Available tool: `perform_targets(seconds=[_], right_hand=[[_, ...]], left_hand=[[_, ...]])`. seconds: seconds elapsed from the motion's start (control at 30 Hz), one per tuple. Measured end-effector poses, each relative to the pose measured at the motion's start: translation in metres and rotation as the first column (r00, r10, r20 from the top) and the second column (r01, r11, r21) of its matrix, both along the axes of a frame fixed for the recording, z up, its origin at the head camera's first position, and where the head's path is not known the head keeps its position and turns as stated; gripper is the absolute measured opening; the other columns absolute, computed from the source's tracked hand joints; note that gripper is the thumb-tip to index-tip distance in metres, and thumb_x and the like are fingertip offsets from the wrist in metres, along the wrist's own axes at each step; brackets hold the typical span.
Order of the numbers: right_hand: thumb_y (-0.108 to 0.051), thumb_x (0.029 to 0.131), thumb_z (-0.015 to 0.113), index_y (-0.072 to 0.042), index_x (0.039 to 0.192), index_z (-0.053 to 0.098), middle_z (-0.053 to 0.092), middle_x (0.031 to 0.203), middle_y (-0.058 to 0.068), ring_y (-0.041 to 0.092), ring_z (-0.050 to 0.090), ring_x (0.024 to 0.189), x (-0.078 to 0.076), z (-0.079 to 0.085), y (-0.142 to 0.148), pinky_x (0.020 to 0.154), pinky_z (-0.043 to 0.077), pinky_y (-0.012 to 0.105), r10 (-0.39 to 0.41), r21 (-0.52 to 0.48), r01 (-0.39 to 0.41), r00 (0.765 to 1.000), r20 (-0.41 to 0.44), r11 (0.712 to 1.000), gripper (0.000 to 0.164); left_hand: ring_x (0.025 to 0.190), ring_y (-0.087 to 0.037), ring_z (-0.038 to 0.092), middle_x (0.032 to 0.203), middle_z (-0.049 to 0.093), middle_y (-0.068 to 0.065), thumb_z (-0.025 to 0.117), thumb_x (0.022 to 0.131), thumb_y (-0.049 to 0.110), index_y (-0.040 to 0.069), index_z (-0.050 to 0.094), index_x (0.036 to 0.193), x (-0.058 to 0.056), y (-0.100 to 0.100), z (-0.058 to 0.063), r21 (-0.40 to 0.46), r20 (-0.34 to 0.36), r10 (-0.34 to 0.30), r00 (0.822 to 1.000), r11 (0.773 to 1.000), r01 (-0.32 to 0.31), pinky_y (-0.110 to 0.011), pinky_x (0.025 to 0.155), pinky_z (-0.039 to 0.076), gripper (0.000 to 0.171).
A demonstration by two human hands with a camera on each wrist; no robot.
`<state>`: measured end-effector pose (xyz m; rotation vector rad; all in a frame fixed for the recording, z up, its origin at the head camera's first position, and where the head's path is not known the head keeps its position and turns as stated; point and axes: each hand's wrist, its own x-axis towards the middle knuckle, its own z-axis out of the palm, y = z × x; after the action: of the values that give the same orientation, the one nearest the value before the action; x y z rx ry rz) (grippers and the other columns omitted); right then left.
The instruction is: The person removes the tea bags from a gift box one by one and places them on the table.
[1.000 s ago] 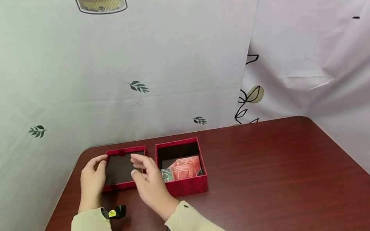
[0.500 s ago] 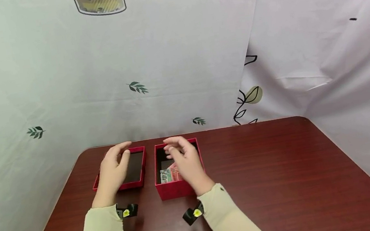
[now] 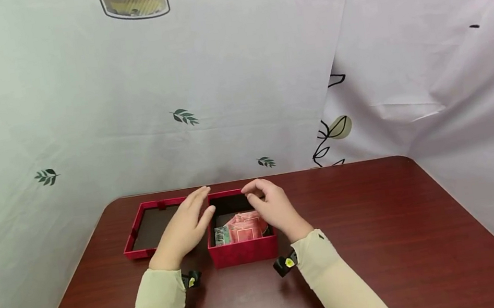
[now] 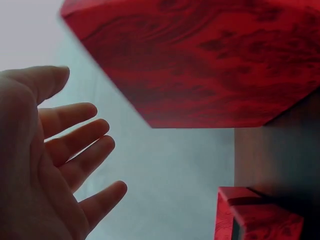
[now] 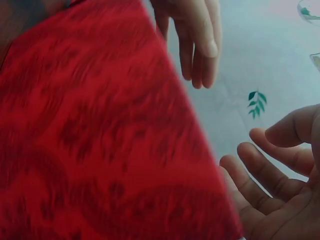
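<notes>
A red patterned box [image 3: 244,253] stands open at the back of the table, with several red packets [image 3: 244,230] and a green-and-white one [image 3: 222,235] inside. My left hand [image 3: 183,232] is at the box's left side, fingers spread and fairly straight, as the left wrist view also shows. At the right rim hovers my right hand [image 3: 279,211], fingers loosely bent with nothing between them; whether it touches the rim I cannot tell. To the left lies the red lid [image 3: 137,254], dark inside face up, partly hidden by my left hand.
The dark red-brown wooden table [image 3: 382,240] extends to the right and toward me. Right behind its back edge hangs a pale cloth [image 3: 240,70] with leaf prints. Each wrist wears a black strap.
My left hand has let go of the lid's left side and moved right to the box. My right hand has moved right across the box to its right side.
</notes>
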<state>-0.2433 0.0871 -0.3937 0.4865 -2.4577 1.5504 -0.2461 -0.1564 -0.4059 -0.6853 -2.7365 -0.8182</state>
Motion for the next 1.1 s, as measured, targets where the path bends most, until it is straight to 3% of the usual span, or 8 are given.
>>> perform_targets(seconds=[0.23, 0.4, 0.7, 0.87, 1.1], right_hand=[[-0.008, 0.098, 0.061, -0.010, 0.109, 0.071, 0.064, 0.105, 0.003, 0.015, 0.063, 0.087, -0.004, -0.004, 0.005, 0.080, 0.057, 0.032, 0.060, 0.187, -0.056, 0.998, -0.013, 0.981, 0.015], [-0.006, 0.096, 0.063, -0.006, 0.112, 0.070, 0.065, 0.108, 0.007, 0.018, 0.065, 0.093, -0.008, -0.004, 0.005, 0.084, 0.057, 0.033, 0.174, 0.334, -0.152, 0.984, -0.035, 0.930, 0.017], [-0.011, 0.095, 0.068, -0.005, 0.113, 0.073, 0.068, 0.106, 0.008, 0.018, 0.064, 0.093, -0.014, -0.006, -0.002, 0.086, 0.057, 0.035, 0.329, 0.621, -0.265, 0.944, 0.011, 0.738, 0.019], [-0.018, 0.093, 0.071, -0.010, 0.110, 0.074, 0.066, 0.098, 0.004, 0.013, 0.060, 0.084, -0.014, -0.007, -0.009, 0.079, 0.056, 0.031, 0.310, 0.761, -0.210, 0.951, 0.012, 0.614, 0.019], [-0.018, 0.088, 0.073, -0.012, 0.092, 0.074, 0.062, 0.082, 0.002, 0.016, 0.060, 0.072, -0.014, -0.009, -0.018, 0.066, 0.055, 0.033, 0.282, 0.861, -0.096, 0.958, -0.056, 0.500, 0.007]], left_hand=[[0.152, -0.036, 0.025, 0.165, 0.028, -0.017, 0.052, 0.104, 0.043, 0.003, 0.028, 0.160, 0.007, 0.000, -0.009, -0.081, 0.049, 0.014, 0.999, 0.997, -0.010, -0.059, 0.120, 0.023, 0.072], [0.154, -0.034, 0.017, 0.167, 0.023, -0.015, 0.053, 0.103, 0.046, 0.002, 0.027, 0.160, 0.013, -0.001, -0.013, -0.155, 0.054, 0.013, 0.998, 0.988, -0.004, -0.060, 0.121, 0.016, 0.076], [0.154, -0.033, 0.017, 0.167, 0.023, -0.014, 0.055, 0.102, 0.045, 0.002, 0.029, 0.159, 0.014, 0.002, -0.016, -0.233, 0.013, 0.014, 1.000, 0.972, -0.010, -0.059, 0.122, 0.016, 0.077], [0.154, -0.033, 0.020, 0.166, 0.024, -0.015, 0.055, 0.102, 0.044, 0.002, 0.031, 0.158, 0.014, 0.003, -0.016, -0.230, 0.020, 0.015, 1.000, 0.973, -0.010, -0.059, 0.122, 0.017, 0.075], [0.153, -0.035, 0.021, 0.165, 0.025, -0.016, 0.057, 0.101, 0.043, 0.001, 0.031, 0.158, 0.010, 0.003, -0.020, -0.217, 0.037, 0.020, 0.999, 0.976, -0.012, -0.058, 0.122, 0.018, 0.074]])
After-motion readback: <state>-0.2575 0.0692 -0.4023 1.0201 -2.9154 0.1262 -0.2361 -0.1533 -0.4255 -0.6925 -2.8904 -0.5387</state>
